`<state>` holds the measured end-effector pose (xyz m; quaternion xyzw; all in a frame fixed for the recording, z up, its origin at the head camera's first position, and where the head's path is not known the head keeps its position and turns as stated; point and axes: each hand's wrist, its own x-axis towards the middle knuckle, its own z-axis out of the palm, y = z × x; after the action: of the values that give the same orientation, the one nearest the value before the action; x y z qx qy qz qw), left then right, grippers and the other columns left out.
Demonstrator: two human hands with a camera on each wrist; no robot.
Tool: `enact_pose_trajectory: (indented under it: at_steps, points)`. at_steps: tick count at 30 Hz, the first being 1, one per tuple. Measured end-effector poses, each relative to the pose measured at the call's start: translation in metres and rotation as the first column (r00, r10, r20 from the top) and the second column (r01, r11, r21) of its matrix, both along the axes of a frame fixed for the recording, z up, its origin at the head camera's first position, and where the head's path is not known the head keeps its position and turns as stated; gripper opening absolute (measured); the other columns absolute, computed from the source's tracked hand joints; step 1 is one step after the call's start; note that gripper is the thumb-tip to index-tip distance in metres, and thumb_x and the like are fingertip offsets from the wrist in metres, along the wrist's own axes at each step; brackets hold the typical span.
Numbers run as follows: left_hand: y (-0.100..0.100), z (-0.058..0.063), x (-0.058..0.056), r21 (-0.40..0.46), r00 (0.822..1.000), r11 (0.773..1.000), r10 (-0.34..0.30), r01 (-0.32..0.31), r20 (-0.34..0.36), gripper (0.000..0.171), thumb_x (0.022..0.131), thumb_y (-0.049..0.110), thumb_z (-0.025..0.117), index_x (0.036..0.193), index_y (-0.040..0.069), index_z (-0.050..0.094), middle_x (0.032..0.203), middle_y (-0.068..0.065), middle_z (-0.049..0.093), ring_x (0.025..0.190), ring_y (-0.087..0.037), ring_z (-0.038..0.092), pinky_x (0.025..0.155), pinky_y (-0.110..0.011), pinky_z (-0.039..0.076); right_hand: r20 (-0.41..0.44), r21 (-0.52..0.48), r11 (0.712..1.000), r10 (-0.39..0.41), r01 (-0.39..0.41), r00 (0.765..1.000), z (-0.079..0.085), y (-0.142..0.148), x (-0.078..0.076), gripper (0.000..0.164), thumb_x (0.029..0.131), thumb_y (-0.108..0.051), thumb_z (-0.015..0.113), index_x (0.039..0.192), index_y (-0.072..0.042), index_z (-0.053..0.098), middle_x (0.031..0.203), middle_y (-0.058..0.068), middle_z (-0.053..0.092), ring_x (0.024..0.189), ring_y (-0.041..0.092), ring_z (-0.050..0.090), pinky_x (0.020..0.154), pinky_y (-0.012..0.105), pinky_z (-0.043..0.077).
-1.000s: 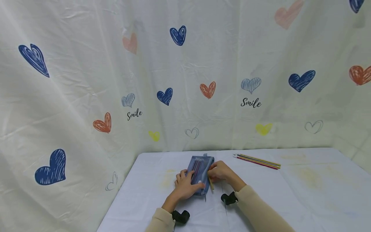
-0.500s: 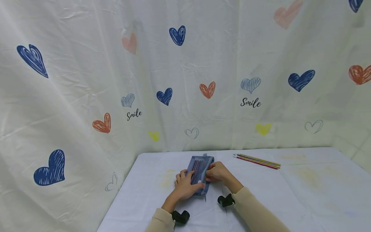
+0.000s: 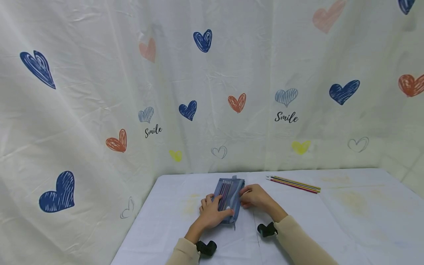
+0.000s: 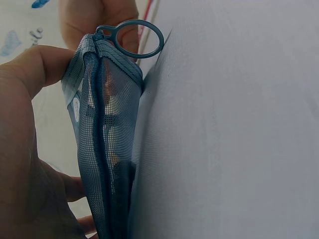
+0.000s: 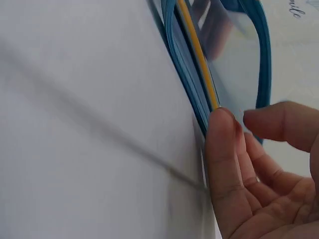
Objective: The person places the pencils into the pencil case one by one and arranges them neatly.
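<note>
A blue pencil case [image 3: 235, 195] with a see-through top and mesh side lies on the table, several slim pencils [image 3: 224, 191] showing in it. My left hand [image 3: 211, 213] rests spread across the case, thumb at its near end [image 4: 102, 52]. At the case's right side is my right hand [image 3: 256, 198]. In the right wrist view the zip opening [image 5: 264, 64] gapes. A yellow pencil [image 5: 199, 55] lies inside it, its end at my right index fingertip, while the thumb stands apart from the fingers. A ring-shaped zip pull [image 4: 160, 45] hangs off the near end.
Several loose pencils [image 3: 294, 184] lie together at the table's back, right of the case. A white cloth covers the table [image 3: 347, 221]. Behind it hangs a white curtain [image 3: 251, 140] printed with hearts. Black cameras [image 3: 207, 248] sit on both wrists.
A yellow pencil that stuck out of the case's right side under my right hand has gone into the case. My right hand moved in, then slightly back right. The left hand stayed put.
</note>
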<state>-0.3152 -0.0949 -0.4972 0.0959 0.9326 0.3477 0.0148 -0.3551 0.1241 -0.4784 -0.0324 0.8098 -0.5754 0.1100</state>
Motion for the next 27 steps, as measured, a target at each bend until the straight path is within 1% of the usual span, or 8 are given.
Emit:
enact_pose_trajectory:
  at_steps: [3,7,12,15,20,24,27]
  points:
    - [0.000,0.001,0.001,-0.002,1.000,1.000,0.004,-0.004,0.006,0.093,0.081,0.062,0.071,0.153,0.009,0.045,0.157,-0.020,0.029,0.136,-0.038,0.027,0.108,-0.066,0.024,-0.047,0.044,0.999,0.030,-0.028,0.998,0.000,0.013,-0.002,0.030,0.088,-0.003,0.067,0.117,0.007,0.066,0.091,0.013,0.071,0.074,0.019,0.069,0.070,0.035,0.061]
    - [0.000,0.002,0.001,0.001,1.000,1.000,0.005,-0.005,0.014,0.093,0.081,0.062,0.071,0.154,0.010,0.045,0.157,-0.020,0.029,0.137,-0.039,0.027,0.109,-0.066,0.024,-0.101,0.101,0.994,0.049,-0.039,0.994,0.003,0.030,-0.003,0.030,0.091,-0.007,0.067,0.118,0.006,0.065,0.092,0.012,0.071,0.075,0.019,0.069,0.070,0.035,0.060]
    - [0.000,0.000,-0.001,0.001,1.000,1.000,0.001,-0.001,0.012,0.093,0.082,0.061,0.072,0.154,0.010,0.044,0.158,-0.020,0.028,0.138,-0.039,0.026,0.109,-0.067,0.023,-0.146,0.117,0.993,0.053,-0.036,0.988,0.004,0.050,-0.005,0.031,0.093,-0.007,0.066,0.120,0.007,0.063,0.092,0.014,0.069,0.074,0.019,0.068,0.066,0.035,0.057]
    - [-0.001,0.000,-0.001,0.007,1.000,1.000,-0.006,0.006,0.007,0.092,0.082,0.061,0.071,0.154,0.010,0.044,0.159,-0.020,0.028,0.139,-0.040,0.026,0.108,-0.068,0.023,-0.160,0.110,0.994,0.039,-0.022,0.986,0.004,0.061,-0.006,0.032,0.092,-0.006,0.066,0.121,0.007,0.062,0.092,0.014,0.069,0.074,0.020,0.068,0.065,0.034,0.057]
    - [-0.002,0.000,0.000,0.022,1.000,1.000,-0.015,0.015,0.011,0.091,0.083,0.060,0.070,0.154,0.011,0.044,0.159,-0.020,0.028,0.138,-0.040,0.026,0.108,-0.068,0.023,-0.184,0.114,0.993,0.029,-0.008,0.982,0.007,0.077,-0.007,0.034,0.094,-0.007,0.066,0.124,0.008,0.060,0.095,0.016,0.067,0.079,0.021,0.068,0.070,0.034,0.060]
    - [-0.002,0.000,-0.001,0.025,1.000,0.999,-0.021,0.020,0.011,0.090,0.083,0.060,0.070,0.154,0.010,0.044,0.158,-0.020,0.028,0.138,-0.040,0.026,0.108,-0.068,0.022,-0.212,0.143,0.990,0.025,0.005,0.977,0.009,0.089,-0.005,0.035,0.093,-0.006,0.066,0.124,0.008,0.060,0.096,0.015,0.066,0.080,0.021,0.068,0.071,0.036,0.060]
    - [-0.002,0.000,-0.001,0.026,1.000,0.999,-0.021,0.021,0.013,0.091,0.084,0.060,0.071,0.155,0.010,0.044,0.159,-0.021,0.027,0.138,-0.040,0.026,0.108,-0.068,0.023,-0.241,0.176,0.984,0.037,0.006,0.970,0.009,0.098,-0.005,0.035,0.093,-0.005,0.066,0.124,0.010,0.060,0.096,0.015,0.066,0.080,0.021,0.068,0.069,0.035,0.060]
